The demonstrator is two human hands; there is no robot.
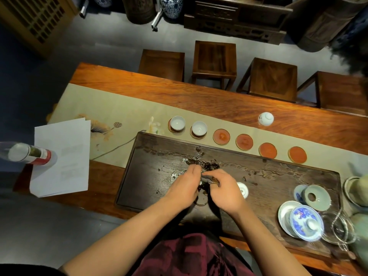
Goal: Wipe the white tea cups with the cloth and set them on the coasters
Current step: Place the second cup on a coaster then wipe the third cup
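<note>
Over the dark wooden tea tray (151,156), my left hand (184,186) and my right hand (223,191) are close together. A dark cloth (209,179) is bunched between them, gripped by my right hand. My left hand curls round a white cup (200,183), of which only a sliver shows. Another white cup (243,189) stands on the tray just right of my right hand. Two white cups (177,122) (199,128) sit on the two leftmost coasters. Several red coasters (221,136) lie bare to their right. One more white cup (265,118) lies overturned on the table beyond.
A gaiwan with a blue patterned lid (305,223), a celadon lid (316,197) and a glass pitcher (342,228) crowd the tray's right end. White papers (61,158) and a bottle (27,153) lie at the left. Stools (214,60) stand behind the table.
</note>
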